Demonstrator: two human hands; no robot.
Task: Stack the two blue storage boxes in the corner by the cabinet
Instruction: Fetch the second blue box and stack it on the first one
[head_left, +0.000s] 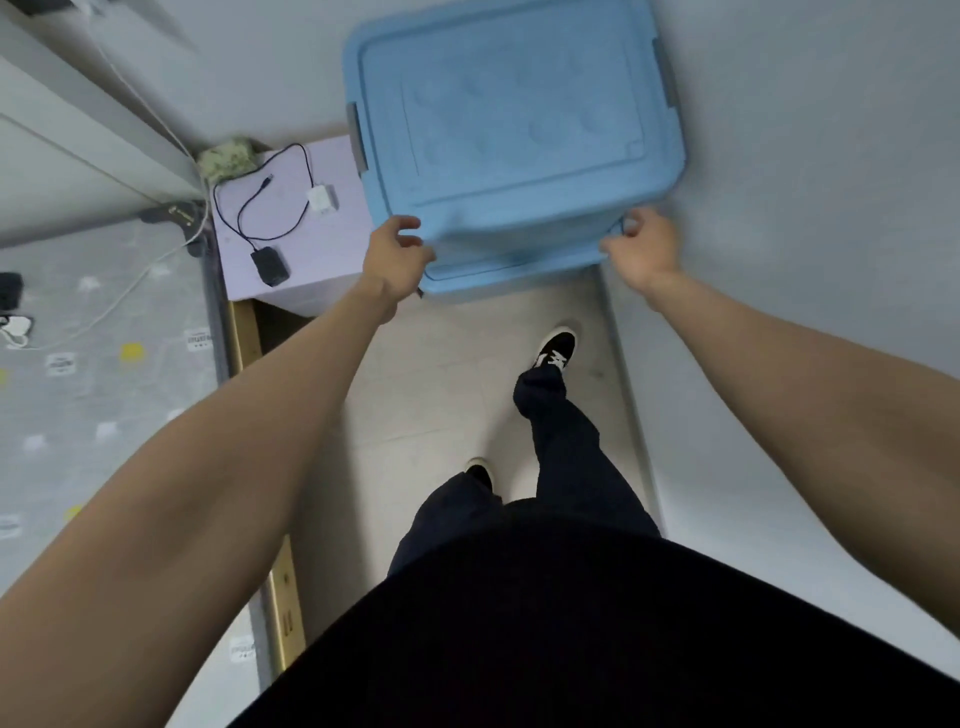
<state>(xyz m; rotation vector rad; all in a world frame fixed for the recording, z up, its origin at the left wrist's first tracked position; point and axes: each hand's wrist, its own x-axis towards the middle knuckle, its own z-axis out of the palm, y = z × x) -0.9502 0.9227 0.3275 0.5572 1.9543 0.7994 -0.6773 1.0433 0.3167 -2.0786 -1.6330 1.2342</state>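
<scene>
A light blue storage box (514, 130) with a closed lid and grey side latches stands in the corner against the white walls. A second blue rim (498, 278) shows just under its near edge; I cannot tell whether that belongs to another box beneath. My left hand (397, 252) holds the near left corner of the box, fingers curled over the rim. My right hand (641, 244) grips the near right corner the same way. Both arms are stretched forward.
Left of the box stands a pale lilac cabinet top (332, 260) with a black cable, a white charger (322, 200) and a black adapter (269, 265). A bed with a grey patterned sheet (104, 389) fills the left. My feet stand on the narrow tiled floor (447, 384).
</scene>
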